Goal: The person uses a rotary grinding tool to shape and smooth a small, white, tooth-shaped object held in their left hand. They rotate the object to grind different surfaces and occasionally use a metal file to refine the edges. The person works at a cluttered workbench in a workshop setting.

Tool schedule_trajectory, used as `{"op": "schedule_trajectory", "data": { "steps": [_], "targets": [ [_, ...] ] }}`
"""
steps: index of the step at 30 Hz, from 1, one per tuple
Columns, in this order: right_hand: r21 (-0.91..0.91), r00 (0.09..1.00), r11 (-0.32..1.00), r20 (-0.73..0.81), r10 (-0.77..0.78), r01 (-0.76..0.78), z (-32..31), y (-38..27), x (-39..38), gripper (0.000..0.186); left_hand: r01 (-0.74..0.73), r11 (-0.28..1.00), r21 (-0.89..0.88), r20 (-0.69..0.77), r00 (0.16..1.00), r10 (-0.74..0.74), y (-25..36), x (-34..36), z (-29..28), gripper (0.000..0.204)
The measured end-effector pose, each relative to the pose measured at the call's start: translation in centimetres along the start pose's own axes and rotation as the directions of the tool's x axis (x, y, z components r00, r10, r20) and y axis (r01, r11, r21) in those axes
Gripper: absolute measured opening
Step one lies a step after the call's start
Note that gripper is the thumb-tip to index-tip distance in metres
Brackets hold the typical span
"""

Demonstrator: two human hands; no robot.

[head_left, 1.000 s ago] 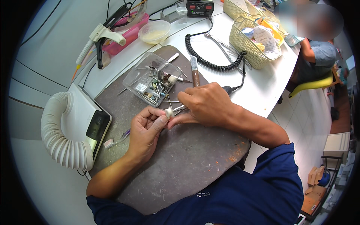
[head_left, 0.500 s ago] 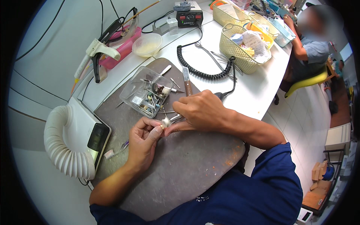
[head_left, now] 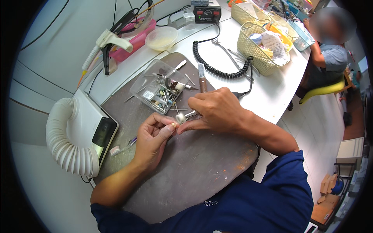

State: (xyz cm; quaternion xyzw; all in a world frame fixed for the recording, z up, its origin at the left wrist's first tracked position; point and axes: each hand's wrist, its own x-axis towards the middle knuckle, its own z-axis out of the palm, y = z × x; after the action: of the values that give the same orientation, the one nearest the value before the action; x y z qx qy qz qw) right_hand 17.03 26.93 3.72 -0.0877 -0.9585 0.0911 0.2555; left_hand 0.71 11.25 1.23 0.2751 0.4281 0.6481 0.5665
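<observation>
My left hand (head_left: 152, 136) pinches a tiny cream, tooth-like piece (head_left: 173, 125) between thumb and fingers. Closed around the metal tip of a rotary handpiece (head_left: 191, 114) is my right hand (head_left: 217, 109), which hides most of the tool's body. A whitish polishing wheel (head_left: 180, 118), blurred, sits on the handpiece's end, right beside the cream piece; whether they touch I cannot tell. My right thumb reaches to the left fingertips. Just beyond the hands, a clear plastic box (head_left: 139, 83) holds several burs and polishing bits. A wooden-handled knife (head_left: 203, 83) lies past my right hand.
A white extractor hose (head_left: 58, 136) curves at the left near a toothbrush (head_left: 115, 150). A coiled black cord (head_left: 210, 69) joins the control box (head_left: 208, 14). Perforated baskets (head_left: 264, 58) line the back right. Another person (head_left: 330, 58) sits beyond. The grey board (head_left: 186, 174) lies under my hands.
The whole view has shifted slightly, so the bench things appear farther right and higher. Both hands keep nearly the same place over the board and the same grips.
</observation>
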Motion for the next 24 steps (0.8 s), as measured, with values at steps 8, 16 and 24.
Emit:
{"op": "schedule_trajectory", "data": {
  "steps": [8, 16, 24],
  "targets": [
    [-0.001, 0.992, 1.0, 0.125, -0.016, 0.016, 0.3, -0.1, 0.0, 0.063, 0.012, 0.999, -0.04, 0.047, 0.999, -0.011, -0.1, -0.1, -0.4, 0.014],
    [-0.007, 0.993, 0.999, 0.109, -0.04, 0.04, 0.7, -0.2, 0.0, 0.059, 0.018, 1.0, -0.022, 0.051, 0.999, -0.016, -0.1, 0.1, -0.2, 0.012],
    [-0.024, 0.992, 0.999, 0.122, -0.025, 0.028, 0.4, -0.1, 0.1, 0.058, 0.013, 0.999, -0.033, 0.047, 0.999, -0.011, -0.1, 0.0, -0.2, 0.012]
  ]
}}
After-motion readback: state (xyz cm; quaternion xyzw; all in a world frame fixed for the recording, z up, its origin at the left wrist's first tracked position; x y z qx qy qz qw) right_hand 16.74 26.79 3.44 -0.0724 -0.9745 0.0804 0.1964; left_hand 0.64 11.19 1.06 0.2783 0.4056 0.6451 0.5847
